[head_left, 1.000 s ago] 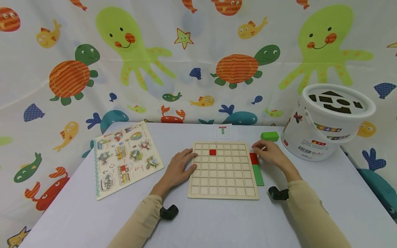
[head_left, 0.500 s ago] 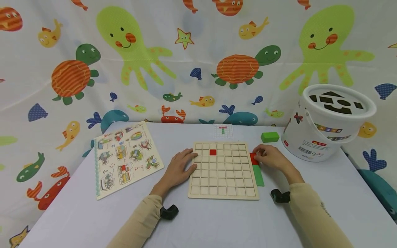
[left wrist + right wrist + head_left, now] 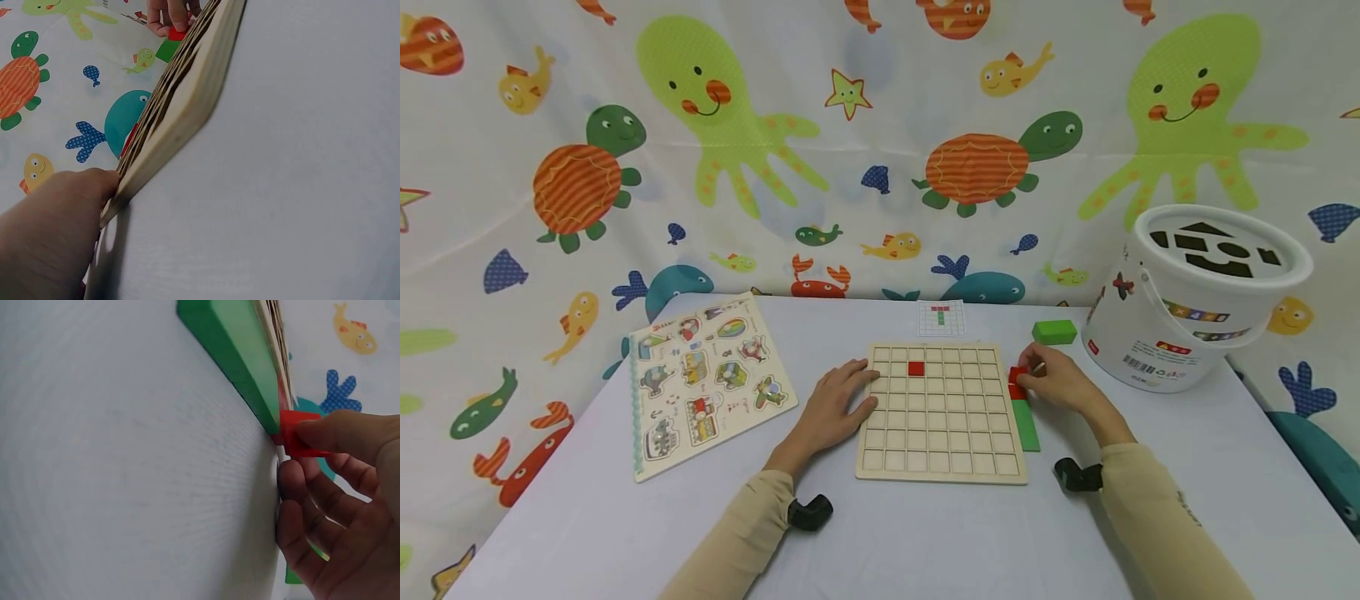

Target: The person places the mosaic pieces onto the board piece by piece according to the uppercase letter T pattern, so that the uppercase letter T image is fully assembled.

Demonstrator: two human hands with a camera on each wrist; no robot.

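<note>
The wooden grid board [image 3: 937, 425] lies flat, with one red square [image 3: 916, 368] in its second row. My left hand [image 3: 832, 407] rests at the board's left edge with fingers extended; in the left wrist view the thumb side of the hand [image 3: 59, 219] touches that edge. At the board's upper right, my right hand [image 3: 1055, 377] pinches a red square block [image 3: 303, 433] between thumb and fingers. Under and beside it a red block [image 3: 1016, 392] sits at the end of a row of green blocks [image 3: 1026, 427] along the board's right side.
Behind the board lies a small pattern card [image 3: 941, 318] showing red and green squares. A green block [image 3: 1054, 332] lies near the white bucket [image 3: 1187, 317] at the right. A picture puzzle board [image 3: 711, 383] is at the left.
My right hand has closed on a red block and lifted it slightly off the row beside the board. The left hand has stayed at the left edge.
</note>
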